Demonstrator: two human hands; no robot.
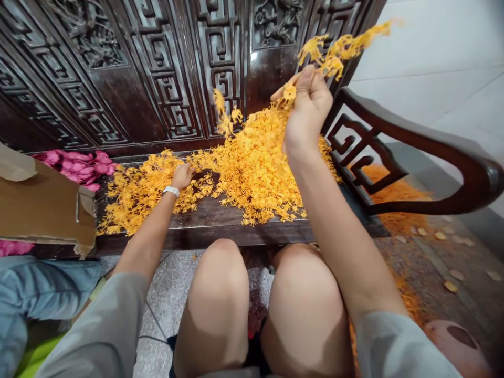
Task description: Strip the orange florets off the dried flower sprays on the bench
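The right hand is raised above the bench, its fingers closed in a pinch on a trailing bunch of orange-yellow branched pieces. The left hand, wearing a white wristband, lies palm down at the left of the heap, fingers partly curled; whether it grips anything cannot be determined. The heap occupies the dark wooden bench seat, against the carved back panel. A further orange spill lies on the floor beneath the right armrest. Brown cardboard stands at the left end of the seat.
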